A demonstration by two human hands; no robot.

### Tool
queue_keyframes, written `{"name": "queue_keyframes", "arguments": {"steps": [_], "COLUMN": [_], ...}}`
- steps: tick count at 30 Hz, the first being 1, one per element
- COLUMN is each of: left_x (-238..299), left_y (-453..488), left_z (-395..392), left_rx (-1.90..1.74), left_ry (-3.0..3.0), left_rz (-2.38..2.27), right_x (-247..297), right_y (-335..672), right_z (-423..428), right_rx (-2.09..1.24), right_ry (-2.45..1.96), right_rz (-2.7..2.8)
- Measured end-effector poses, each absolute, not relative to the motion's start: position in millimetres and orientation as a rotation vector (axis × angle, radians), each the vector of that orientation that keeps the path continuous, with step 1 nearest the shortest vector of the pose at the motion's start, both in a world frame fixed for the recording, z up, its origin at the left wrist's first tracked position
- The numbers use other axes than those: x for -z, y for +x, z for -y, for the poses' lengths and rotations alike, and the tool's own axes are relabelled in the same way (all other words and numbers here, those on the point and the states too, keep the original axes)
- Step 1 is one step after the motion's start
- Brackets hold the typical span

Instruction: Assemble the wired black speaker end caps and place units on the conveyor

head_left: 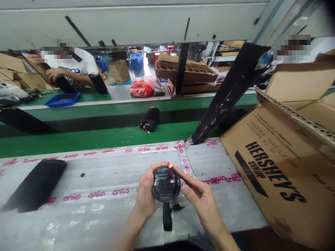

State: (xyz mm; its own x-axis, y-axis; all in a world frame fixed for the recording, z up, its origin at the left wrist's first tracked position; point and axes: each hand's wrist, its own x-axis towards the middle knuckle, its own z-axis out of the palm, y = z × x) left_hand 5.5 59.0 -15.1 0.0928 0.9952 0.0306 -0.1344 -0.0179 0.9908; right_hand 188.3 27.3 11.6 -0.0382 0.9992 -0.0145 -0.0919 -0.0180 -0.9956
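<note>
Between my two hands is a black cylindrical housing [166, 186], which looks like a portable speaker body. Its round end faces me, and a black strap loop [167, 217] hangs below it. Short red wires [170, 169] with a small pale connector stick out at the top of that end. My left hand [146, 191] is wrapped around the left side. My right hand [197, 193] grips the right side, its fingers reaching up along the rim near the wires. The far part of the housing is hidden.
A dark flat-looking sleeve [36, 184] lies left on the taped worktop [104, 209]. A Hershey's carton [282, 174] stands at right beside a slanted black post [225, 94]. Another black cylinder with wires [150, 120] lies on the green belt [115, 134]. Across it, a person [75, 68] handles black cylinders near a blue tray [62, 99].
</note>
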Motion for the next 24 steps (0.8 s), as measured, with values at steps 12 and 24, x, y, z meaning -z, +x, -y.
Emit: {"name": "queue_keyframes", "arguments": {"steps": [12,24], "left_x": [9.5,37.0], "left_y": [-2.6,-52.2], "left_z": [-62.7,-54.9], "left_rx": [-1.112,-0.874], "left_ry": [1.233,1.474], "left_rz": [-0.946,-0.848], "right_x": [-1.9,68.2], "right_y": [159.1,260.3], "right_z": [-16.9,-31.4], "right_rx": [-1.129,-1.083], "right_ry": [-1.256,-1.479], "right_rz": [0.978,1.212]}}
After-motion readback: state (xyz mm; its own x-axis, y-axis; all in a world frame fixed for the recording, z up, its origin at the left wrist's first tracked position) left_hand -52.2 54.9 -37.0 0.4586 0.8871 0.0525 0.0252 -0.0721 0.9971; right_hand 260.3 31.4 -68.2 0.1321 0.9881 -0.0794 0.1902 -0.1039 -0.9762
